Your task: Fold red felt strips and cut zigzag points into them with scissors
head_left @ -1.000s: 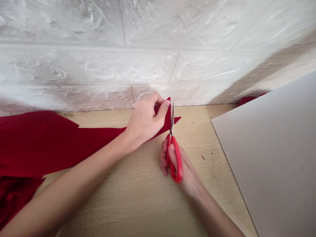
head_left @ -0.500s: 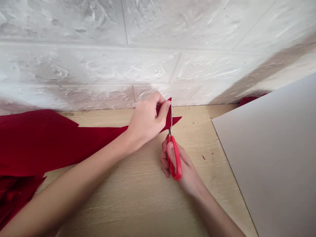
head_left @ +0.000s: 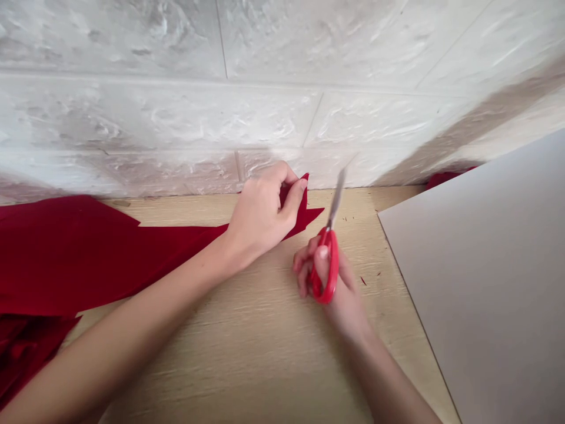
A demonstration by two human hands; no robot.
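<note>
A long piece of dark red fabric runs across the wooden surface from the left edge to my left hand. Thumb and fingers of that hand pinch the fabric near its narrow right end, where two pointed tips stick out. My right hand grips red-handled scissors, with thumb and fingers in the loops. Their blades, a little blurred, point up and to the right, apart from the fabric. The fingers of my left hand partly cover the cloth they hold.
A white textured wall rises behind the wooden surface. At right lies a large white board, with a bit of red behind it. More red fabric is heaped at lower left. Tiny red scraps are scattered near the board.
The scissors have come away from the fabric's end, moving right and slightly up, and now tilt to the right. My left hand keeps its pinch in nearly the same place.
</note>
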